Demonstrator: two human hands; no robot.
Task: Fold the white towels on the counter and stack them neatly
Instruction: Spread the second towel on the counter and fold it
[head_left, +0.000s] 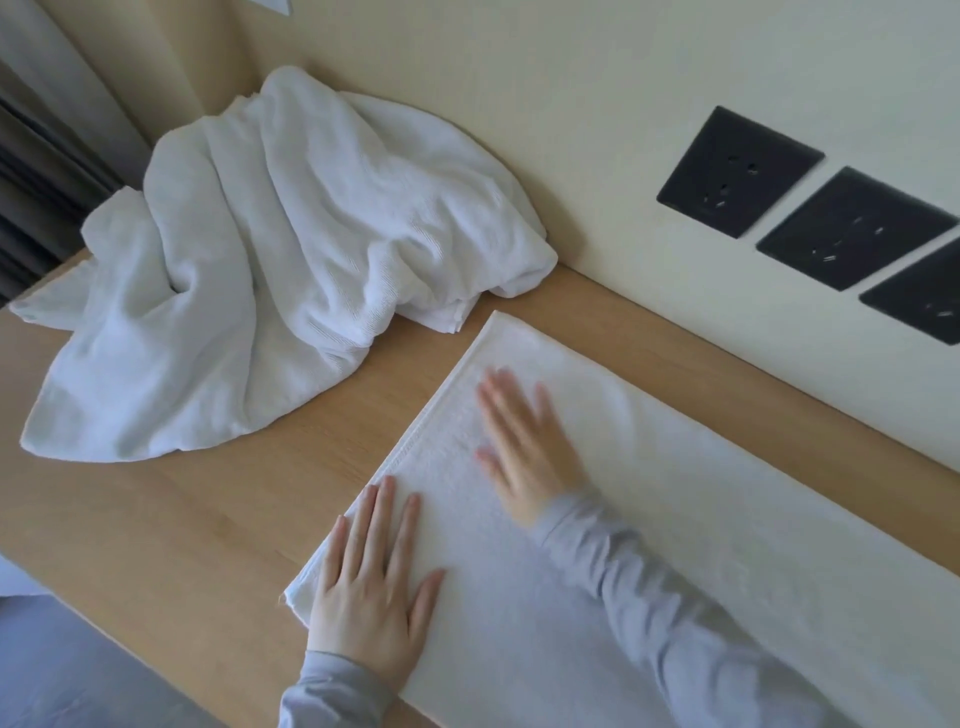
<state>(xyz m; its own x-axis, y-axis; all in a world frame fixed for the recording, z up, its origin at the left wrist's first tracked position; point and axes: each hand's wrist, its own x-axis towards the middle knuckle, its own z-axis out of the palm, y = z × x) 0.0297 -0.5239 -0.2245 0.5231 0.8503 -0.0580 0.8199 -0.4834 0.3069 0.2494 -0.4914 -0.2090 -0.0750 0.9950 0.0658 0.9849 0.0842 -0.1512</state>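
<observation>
The left hand (371, 577) lies flat, palm down, with its fingers straight and a little spread. The right hand (524, 447) is flat too, reaching farther out, and it looks blurry. Both arms wear long grey sleeves (649, 582).

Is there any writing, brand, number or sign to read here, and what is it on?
No readable text anywhere in this view.
On the flat towel: no tag or print shows.
On the heaped towel: none shows.
On the black socket plates: only holes and pale scuffs, no legible lettering.
</observation>
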